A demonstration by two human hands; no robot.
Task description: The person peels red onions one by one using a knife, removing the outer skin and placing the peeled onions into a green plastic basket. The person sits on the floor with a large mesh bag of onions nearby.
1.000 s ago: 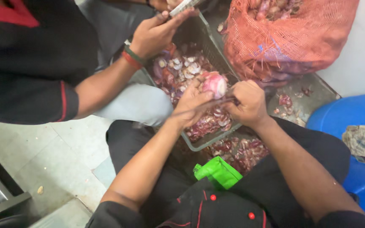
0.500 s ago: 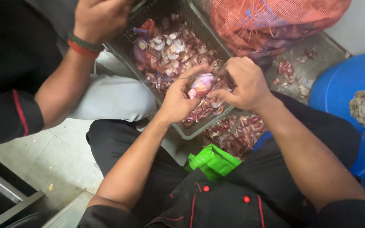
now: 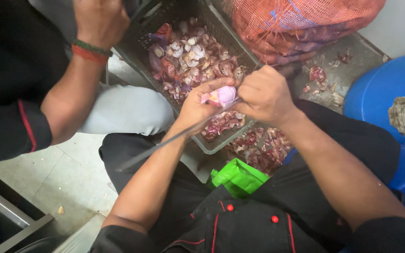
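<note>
So the onion point(image 3: 223, 95) is a small one, mostly peeled, pale pink-purple and glossy, with a bit of lighter skin hanging at its left side. It sits right over the near edge of the grey plastic crate point(image 3: 221, 35), held up in the air between both hands rather than lying in anything.

The left hand point(image 3: 201, 104) is curled around it from the left and below, fingers closed up over the top, thumb tucked underneath, so the onion pokes out at the fingertips. The right hand point(image 3: 264, 93) is just beside it on the right, touching it, closed into a loose fist around a knife handle; the long thin blade of the knife point(image 3: 165, 144) runs out from under the onion and slants down to the left across the left forearm. Can't really see the handle itself, the fingers cover it.

The crate is full of red-purple onion peels and cut ends point(image 3: 191, 58), and more peels lie on the floor point(image 3: 261, 152) just past its near corner. An orange mesh sack point(image 3: 305, 21) of onions leans at the crate's far right side. A blue plastic drum point(image 3: 390, 89) stands off to the right, and something bright green point(image 3: 239, 177) rests on the person's lap. A second person's hand point(image 3: 100, 21), with a red and green wristband, is at the crate's far left corner.
</note>
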